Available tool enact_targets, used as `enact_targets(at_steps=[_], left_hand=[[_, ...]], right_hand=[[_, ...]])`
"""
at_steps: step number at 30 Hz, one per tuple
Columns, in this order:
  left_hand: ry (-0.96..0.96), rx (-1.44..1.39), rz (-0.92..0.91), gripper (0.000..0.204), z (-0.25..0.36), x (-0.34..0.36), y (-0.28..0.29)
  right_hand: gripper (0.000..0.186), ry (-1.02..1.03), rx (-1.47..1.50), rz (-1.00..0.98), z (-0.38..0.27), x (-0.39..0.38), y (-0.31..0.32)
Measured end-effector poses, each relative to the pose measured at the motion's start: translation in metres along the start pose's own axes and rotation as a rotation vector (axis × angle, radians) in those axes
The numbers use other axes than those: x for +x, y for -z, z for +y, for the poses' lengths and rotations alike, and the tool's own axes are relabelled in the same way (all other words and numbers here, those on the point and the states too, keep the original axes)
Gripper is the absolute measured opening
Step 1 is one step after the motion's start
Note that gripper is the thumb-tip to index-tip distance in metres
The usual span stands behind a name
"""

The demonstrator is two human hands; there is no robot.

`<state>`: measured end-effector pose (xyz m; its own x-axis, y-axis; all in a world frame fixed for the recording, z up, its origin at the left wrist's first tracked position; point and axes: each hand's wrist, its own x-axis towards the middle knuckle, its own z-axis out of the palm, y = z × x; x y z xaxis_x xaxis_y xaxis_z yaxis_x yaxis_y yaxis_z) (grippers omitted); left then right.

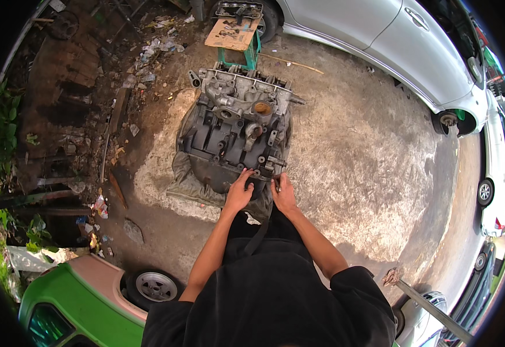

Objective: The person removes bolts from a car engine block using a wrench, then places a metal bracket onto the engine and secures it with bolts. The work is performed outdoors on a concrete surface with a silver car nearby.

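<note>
A dark engine block [206,136] with a grey metal cylinder head [241,92] at its far side lies on a crumpled dark cloth sheet [191,179] on the ground before me. My left hand [239,192] rests at the block's near edge, its fingers stretched out and touching the metal, thumb apart. Close to the block's near right corner is my right hand [284,194], with thumb and fingers drawn together. Whatever they pinch is too small and partly hidden to name. A rusty round opening [262,108] shows on the engine's upper side.
Beyond the engine, a green stool [251,55] carries a wooden board [231,33] with small metal parts. A silver car [345,23] stands far right, a green car [84,295] near left. Litter [154,52] and planks [119,113] lie leftward. A pole [434,312] slants at near right.
</note>
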<state>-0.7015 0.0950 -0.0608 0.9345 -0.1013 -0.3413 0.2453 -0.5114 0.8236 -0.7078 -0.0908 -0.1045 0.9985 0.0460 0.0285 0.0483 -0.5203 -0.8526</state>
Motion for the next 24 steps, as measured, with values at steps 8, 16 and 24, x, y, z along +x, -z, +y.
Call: enact_targets(at_steps=[8,16,24], left_hand=[[0.058,0.030,-0.036,0.043,0.002,0.001,0.002],[0.027,0.004,-0.023,0.043,-0.003,0.001,0.001],[0.010,-0.012,-0.008,0.043,-0.001,0.001,0.001]], right_hand=[[0.020,0.067,-0.109,-0.029,-0.007,-0.002,0.001],[0.017,-0.033,0.019,0.018,-0.003,0.004,0.000],[0.019,-0.023,-0.093,-0.067,-0.004,0.012,0.006]])
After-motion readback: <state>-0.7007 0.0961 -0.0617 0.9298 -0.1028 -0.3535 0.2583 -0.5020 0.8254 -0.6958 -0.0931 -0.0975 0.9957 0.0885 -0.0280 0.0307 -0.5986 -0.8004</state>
